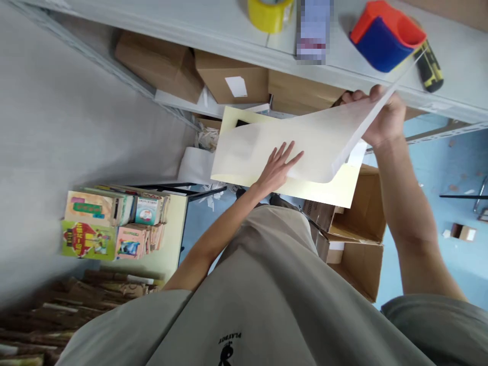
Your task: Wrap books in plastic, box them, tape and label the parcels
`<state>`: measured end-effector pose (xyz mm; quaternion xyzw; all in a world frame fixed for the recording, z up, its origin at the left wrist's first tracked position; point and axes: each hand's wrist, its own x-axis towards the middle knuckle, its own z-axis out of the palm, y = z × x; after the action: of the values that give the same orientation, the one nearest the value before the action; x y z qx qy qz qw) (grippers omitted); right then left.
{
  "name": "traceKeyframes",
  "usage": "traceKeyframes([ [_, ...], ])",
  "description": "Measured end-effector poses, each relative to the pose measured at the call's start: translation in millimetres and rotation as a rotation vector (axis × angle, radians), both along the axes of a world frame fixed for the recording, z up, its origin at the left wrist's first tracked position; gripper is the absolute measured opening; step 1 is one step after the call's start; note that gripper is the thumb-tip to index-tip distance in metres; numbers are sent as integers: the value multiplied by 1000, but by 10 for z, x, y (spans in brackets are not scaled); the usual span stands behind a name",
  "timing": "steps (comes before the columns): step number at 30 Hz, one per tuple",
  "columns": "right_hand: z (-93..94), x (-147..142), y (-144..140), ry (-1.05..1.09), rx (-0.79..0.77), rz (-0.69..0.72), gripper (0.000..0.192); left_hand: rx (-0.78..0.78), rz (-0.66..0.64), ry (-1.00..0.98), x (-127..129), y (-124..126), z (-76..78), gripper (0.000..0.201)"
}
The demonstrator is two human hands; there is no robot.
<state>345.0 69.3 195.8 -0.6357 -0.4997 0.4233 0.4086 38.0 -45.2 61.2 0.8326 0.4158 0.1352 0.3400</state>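
A thin white sheet [251, 150] lies over a pale yellow tabletop [331, 195], and its right side is lifted and bent upward. My left hand [280, 165] rests flat on the sheet with fingers spread. At the raised right part, my right hand [387, 119] is closed on the sheet's far edge, its fingers partly hidden behind it. Part of a dark object [242, 123] shows at the sheet's far left edge; the rest of it is covered.
Above the far edge runs a grey shelf [213, 30] with yellow tape [270, 15], a red-and-blue holder [385, 38] and a yellow-black cutter [429, 68]. Cardboard boxes [232, 76] fill the level below. Books [114, 223] are stacked at left; open cartons [360, 218] stand right.
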Motion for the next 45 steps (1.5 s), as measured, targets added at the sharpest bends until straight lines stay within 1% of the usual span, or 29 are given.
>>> traceKeyframes([
  [2, -330, 294, -147, 257, -24, 58, 62, -31, 10, 101, 129, -33, -177, 105],
  [3, -481, 422, -232, 349, -44, 60, 70, -52, 20, 142, 188, -44, -266, 106],
  [4, -617, 536, -326, 377, -61, 41, 80, -76, 31, 178, 245, -52, -355, 107],
  [5, -737, 636, -428, 350, -81, 6, 89, -100, 41, 208, 300, -60, -441, 108],
  [6, -841, 723, -536, 271, -110, -40, 96, -123, 50, 232, 352, -67, -525, 109],
  [8, -1015, 869, -756, 4, -184, -138, 102, -165, 58, 262, 447, -81, -681, 109],
  [10, -1167, 992, -959, -234, -253, -208, 94, -200, 52, 275, 522, -89, -817, 109],
  [11, -1245, 1048, -1047, -277, -290, -230, 87, -215, 44, 277, 551, -89, -874, 109],
  [12, -1328, 1099, -1127, -256, -335, -237, 80, -228, 34, 279, 574, -86, -924, 109],
  [13, -1418, 1144, -1198, -181, -382, -235, 72, -239, 24, 281, 592, -80, -966, 109],
  [16, -1719, 1219, -1378, 113, -486, -258, 40, -279, -8, 300, 610, -50, -1041, 103],
  [18, -1930, 1202, -1485, 203, -533, -313, 20, -314, -28, 318, 584, -30, -1067, 98],
  [19, -2033, 1172, -1537, 211, -565, -342, 14, -329, -36, 331, 555, -25, -1079, 96],
  [21, -2228, 1083, -1634, 193, -640, -384, 11, -343, -48, 364, 460, -27, -1109, 100],
  [23, -2404, 979, -1715, 159, -685, -420, 12, -338, -48, 394, 309, -46, -1153, 116],
  [25, -2557, 894, -1771, 110, -690, -467, 15, -334, -24, 412, 109, -74, -1208, 132],
  [26, -2622, 864, -1789, 82, -687, -488, 17, -335, 0, 422, -5, -87, -1237, 136],
  [29, -2763, 836, -1810, 4, -687, -536, 25, -336, 90, 482, -362, -109, -1330, 135],
  [31, -2803, 850, -1817, -50, -695, -560, 24, -323, 130, 511, -576, -111, -1398, 126],
  [33, -2804, 861, -1838, -130, -700, -593, 17, -304, 131, 510, -737, -113, -1467, 111],
  [35, -2779, 840, -1872, -246, -681, -648, 9, -288, 111, 487, -829, -122, -1529, 98],
  [37, -2751, 756, -1903, -410, -627, -697, 20, -283, 99, 464, -852, -136, -1578, 91],
  [38, -2743, 682, -1907, -484, -596, -695, 24, -285, 99, 453, -843, -142, -1597, 90],
  [39, -2739, 584, -1899, -539, -567, -663, 25, -288, 100, 442, -825, -146, -1614, 89],
  [41, -2745, 311, -1835, -560, -527, -514, 19, -297, 100, 412, -777, -143, -1646, 87],
  [43, -2765, -66, -1701, -478, -497, -313, 14, -307, 108, 362, -741, -119, -1679, 81],
  [45, -2791, -534, -1506, -370, -471, -128, 15, -326, 134, 284, -743, -66, -1713, 72],
])
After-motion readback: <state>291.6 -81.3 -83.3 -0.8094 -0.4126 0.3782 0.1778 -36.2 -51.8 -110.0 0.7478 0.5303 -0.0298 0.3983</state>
